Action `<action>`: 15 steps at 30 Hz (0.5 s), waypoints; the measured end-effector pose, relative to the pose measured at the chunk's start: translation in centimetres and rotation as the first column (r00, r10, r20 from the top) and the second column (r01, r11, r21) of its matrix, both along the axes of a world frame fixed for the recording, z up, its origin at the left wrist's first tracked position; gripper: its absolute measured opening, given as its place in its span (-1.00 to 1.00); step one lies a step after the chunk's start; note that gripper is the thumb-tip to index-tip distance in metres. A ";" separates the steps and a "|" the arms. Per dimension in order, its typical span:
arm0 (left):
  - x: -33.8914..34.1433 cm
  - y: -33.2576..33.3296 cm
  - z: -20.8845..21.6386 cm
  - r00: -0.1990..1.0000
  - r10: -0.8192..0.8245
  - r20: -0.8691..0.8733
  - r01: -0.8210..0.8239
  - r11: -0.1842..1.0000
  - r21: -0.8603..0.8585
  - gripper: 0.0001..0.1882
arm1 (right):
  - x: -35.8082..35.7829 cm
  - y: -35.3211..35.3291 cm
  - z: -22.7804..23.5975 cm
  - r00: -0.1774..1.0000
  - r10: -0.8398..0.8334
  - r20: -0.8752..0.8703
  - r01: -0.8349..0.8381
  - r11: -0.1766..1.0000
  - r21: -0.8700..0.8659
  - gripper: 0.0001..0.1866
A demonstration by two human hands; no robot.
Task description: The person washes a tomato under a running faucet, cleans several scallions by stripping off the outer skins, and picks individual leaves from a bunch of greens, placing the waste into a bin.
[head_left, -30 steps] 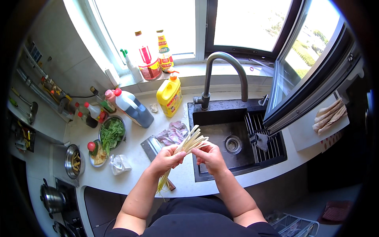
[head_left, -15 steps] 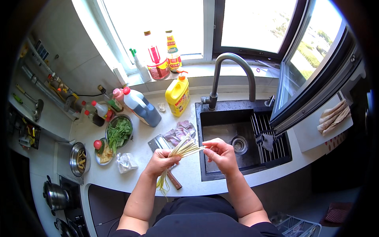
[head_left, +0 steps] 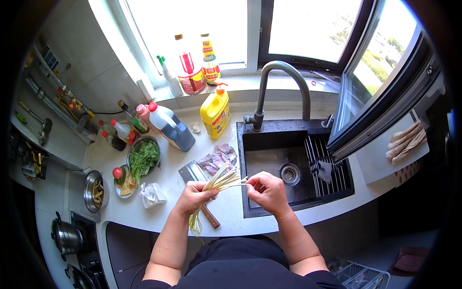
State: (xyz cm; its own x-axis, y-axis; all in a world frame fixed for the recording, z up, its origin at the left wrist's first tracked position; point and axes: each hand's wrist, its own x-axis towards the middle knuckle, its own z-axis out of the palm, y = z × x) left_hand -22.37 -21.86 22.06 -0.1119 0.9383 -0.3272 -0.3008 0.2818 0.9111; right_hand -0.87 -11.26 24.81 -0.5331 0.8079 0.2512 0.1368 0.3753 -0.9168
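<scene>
The left hand (head_left: pixel 195 195) is closed in a fist around the middle of a bundle of long, thin stalks (head_left: pixel 224 180), held above the counter (head_left: pixel 269 225) in front of the body. The bundle's long axis runs slantwise: its pale ends fan out up and to the right, past the thumb, while the yellow-green ends hang down below the fist toward the counter's front edge. The right hand (head_left: pixel 267 190) is just to the right of the fan, in front of the sink (head_left: pixel 244 202), its fingers curled and the thumb and forefinger drawn narrow. A thin stalk (head_left: pixel 238 184) stands out from the pale ends, nearly level, and meets those fingertips, so it lies straight to their left, pointing at them. The fan's loose tips are nearer the right fingers than the stalks' green ends, which are on the left hand's side. Under the bundle, a knife (head_left: pixel 210 216) lies on the counter, its brown handle toward the person and its blade pointing away, beside a crumpled purplish bag (head_left: pixel 221 156).
</scene>
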 end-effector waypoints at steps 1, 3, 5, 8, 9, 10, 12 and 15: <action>0.0 0.0 0.0 1.000 0.000 -0.003 0.000 1.000 -0.001 -0.90 | 0.0 -0.1 -0.2 1.000 -0.009 0.012 0.009 1.000 0.027 -0.93; 0.1 0.1 0.0 1.000 -0.001 -0.015 0.000 1.000 -0.026 -0.90 | 0.0 0.1 -0.8 0.998 -0.025 0.066 0.011 0.978 0.210 -0.92; 0.4 0.2 0.2 0.998 -0.011 -0.056 0.009 0.999 -0.034 -0.89 | 0.0 0.3 -1.6 0.992 -0.084 0.096 0.041 0.921 0.387 -0.90; 1.4 0.5 0.4 0.991 -0.027 -0.134 0.027 1.000 -0.002 -0.87 | -0.1 0.2 -2.4 0.974 -0.210 0.089 0.128 0.825 0.551 -0.88; 1.5 0.6 -0.1 0.989 -0.025 -0.143 0.028 0.999 0.021 -0.86 | -0.2 0.1 -2.5 0.966 -0.242 0.085 0.157 0.820 0.551 -0.87; 1.7 0.7 -0.3 0.988 -0.022 -0.153 0.030 0.999 0.045 -0.85 | -0.3 0.0 -2.6 0.958 -0.274 0.081 0.186 0.814 0.550 -0.87; 2.3 1.1 -0.2 0.989 -0.012 -0.144 0.017 0.999 0.034 -0.85 | -0.4 -0.1 -3.3 0.941 -0.334 0.060 0.258 0.820 0.511 -0.89; 2.2 1.2 -0.5 0.992 0.054 -0.116 -0.053 0.999 0.008 -0.84 | -0.3 1.0 -4.2 0.885 -0.466 0.016 0.420 0.811 0.407 -0.90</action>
